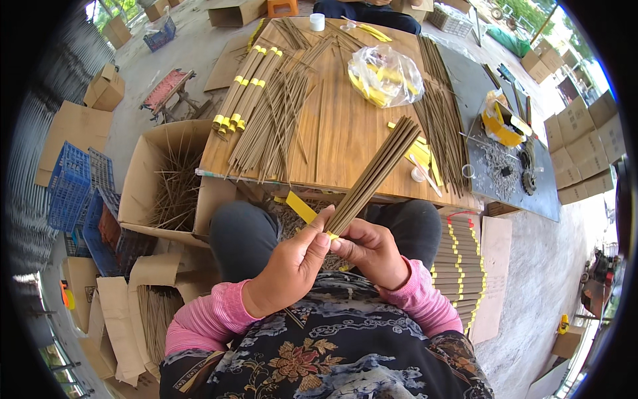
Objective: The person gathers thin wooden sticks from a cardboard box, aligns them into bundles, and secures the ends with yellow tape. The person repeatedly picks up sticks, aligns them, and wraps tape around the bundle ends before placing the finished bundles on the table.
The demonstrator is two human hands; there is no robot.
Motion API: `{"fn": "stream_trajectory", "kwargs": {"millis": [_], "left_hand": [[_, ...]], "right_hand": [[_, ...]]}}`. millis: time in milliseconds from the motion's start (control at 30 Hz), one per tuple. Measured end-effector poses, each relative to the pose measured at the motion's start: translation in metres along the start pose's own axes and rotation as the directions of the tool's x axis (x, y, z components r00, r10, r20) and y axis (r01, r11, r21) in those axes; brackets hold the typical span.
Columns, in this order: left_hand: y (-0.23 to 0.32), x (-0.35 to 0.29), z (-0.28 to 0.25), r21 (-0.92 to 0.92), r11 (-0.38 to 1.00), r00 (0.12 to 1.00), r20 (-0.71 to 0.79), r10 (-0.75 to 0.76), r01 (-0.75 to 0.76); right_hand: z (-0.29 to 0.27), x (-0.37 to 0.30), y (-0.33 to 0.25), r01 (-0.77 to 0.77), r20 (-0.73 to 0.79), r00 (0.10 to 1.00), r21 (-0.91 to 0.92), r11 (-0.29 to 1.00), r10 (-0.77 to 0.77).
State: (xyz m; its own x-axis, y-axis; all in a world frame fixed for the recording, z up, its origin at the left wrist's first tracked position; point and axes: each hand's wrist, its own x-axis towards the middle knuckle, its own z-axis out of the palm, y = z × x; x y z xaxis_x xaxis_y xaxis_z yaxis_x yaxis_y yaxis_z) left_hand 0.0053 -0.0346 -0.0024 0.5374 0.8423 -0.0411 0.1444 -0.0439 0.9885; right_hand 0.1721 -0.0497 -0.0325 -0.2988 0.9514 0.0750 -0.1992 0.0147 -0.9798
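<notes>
A bundle of brown incense sticks (377, 174) slants up and to the right over my lap. Both my hands grip its lower end. My left hand (287, 271) pinches there with thumb and fingers, beside a yellow paper strip (301, 207) that sticks out to the left. Part of that strip shows around the bundle's end, between my thumbs. My right hand (375, 251) is closed round the same end from the right, its thumb near the left thumb. The fingers behind the bundle are partly hidden.
The wooden table (332, 153) ahead bears loose sticks (266, 143), banded bundles (247, 86), a plastic bag (387, 74) and yellow strips (425, 159). At left stands a carton (149, 159) of sticks. Banded bundles (462, 266) lie at my right. Another person (365, 12) sits across.
</notes>
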Motion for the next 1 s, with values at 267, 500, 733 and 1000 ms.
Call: {"fn": "stream_trajectory", "kwargs": {"millis": [267, 500, 733, 1000], "left_hand": [[0.002, 0.002, -0.009, -0.316, 0.935, 0.952, 0.298, -0.063, 0.161], [-0.002, 0.004, -0.008, -0.507, 0.839, 0.939, 0.344, -0.012, 0.197], [-0.010, 0.009, -0.010, -0.568, 0.753, 0.903, 0.423, -0.079, 0.332], [-0.018, 0.010, -0.014, -0.539, 0.675, 0.814, 0.557, -0.163, 0.504]], "right_hand": [[-0.002, -0.001, 0.003, 0.042, 0.193, 0.973, 0.394, 0.918, -0.128], [-0.003, 0.000, 0.013, 0.116, 0.198, 0.958, 0.400, 0.909, -0.210], [-0.005, 0.003, 0.008, 0.292, 0.201, 0.922, 0.200, 0.935, -0.331], [-0.018, 0.012, 0.012, 0.583, 0.194, 0.812, -0.259, 0.770, -0.550]]}}
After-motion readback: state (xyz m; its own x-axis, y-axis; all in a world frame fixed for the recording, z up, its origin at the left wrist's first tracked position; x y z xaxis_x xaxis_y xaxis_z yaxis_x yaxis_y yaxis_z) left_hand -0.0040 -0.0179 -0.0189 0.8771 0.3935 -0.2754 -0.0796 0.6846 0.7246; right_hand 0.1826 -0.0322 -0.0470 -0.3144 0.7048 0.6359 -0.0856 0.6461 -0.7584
